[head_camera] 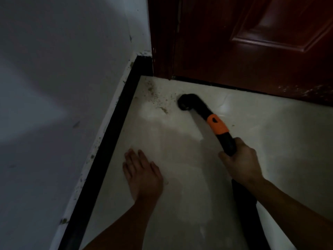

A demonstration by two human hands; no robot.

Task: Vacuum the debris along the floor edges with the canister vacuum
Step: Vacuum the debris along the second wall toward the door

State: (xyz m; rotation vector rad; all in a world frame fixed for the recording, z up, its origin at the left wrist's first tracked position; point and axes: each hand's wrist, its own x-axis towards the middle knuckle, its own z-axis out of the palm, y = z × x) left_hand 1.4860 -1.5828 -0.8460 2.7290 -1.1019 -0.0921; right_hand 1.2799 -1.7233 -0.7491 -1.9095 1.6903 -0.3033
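Well beyond right hand [240, 162] grip: nozzle [184, 103] beside debris [158, 98].

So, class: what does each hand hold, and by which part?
The right hand grips the vacuum wand by its black handle, below the orange collar. The left hand holds nothing.

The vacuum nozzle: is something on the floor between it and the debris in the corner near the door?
Nothing visible. The vacuum nozzle sits just right of the debris, with only bare floor tile between them. The left hand is nearer the camera, out of that path; the right hand grips the wand.
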